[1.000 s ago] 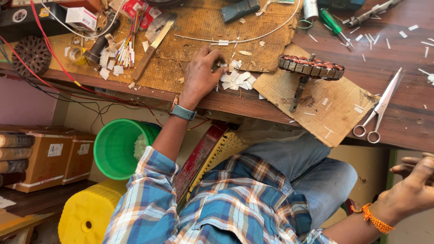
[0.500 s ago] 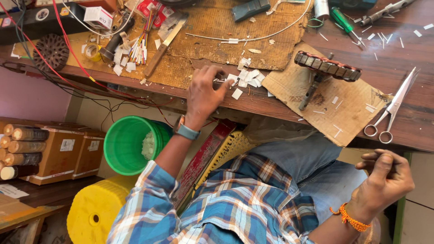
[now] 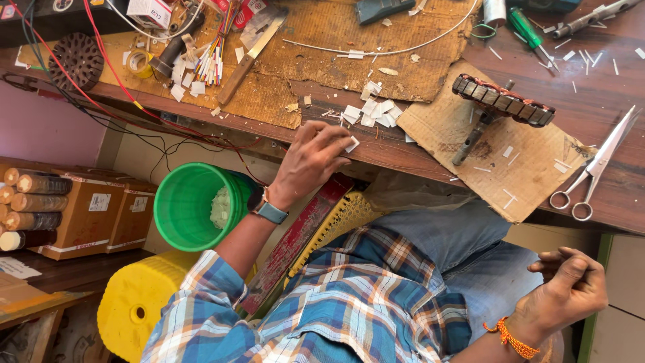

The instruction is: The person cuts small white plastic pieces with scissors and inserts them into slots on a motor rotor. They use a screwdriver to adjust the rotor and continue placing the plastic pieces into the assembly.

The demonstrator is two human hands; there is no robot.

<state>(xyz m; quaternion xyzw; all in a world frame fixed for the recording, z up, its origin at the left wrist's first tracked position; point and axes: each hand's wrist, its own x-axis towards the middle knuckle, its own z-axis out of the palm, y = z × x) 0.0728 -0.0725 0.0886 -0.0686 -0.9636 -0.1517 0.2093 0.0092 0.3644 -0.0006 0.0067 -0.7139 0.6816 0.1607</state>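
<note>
Left hand (image 3: pixel 312 161) now off the bench (image 3: pixel 605 195), pinching a paper slip (image 3: pixel 352 143) picked from the pile (image 3: pixel 369 111); right hand (image 3: pixel 568 286) loosely curled, apparently empty

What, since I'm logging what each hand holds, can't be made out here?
- Head view: whatever the right hand holds, hidden by its curled fingers.
- Head view: the white slip at the left hand, too small to detail.
- Head view: dark tool, cut off by the top edge.

Repair workshop, cluttered wooden workbench (image 3: pixel 605 114), scissors (image 3: pixel 594 168), screwdriver (image 3: pixel 527 28), wires (image 3: pixel 101 67)
</note>
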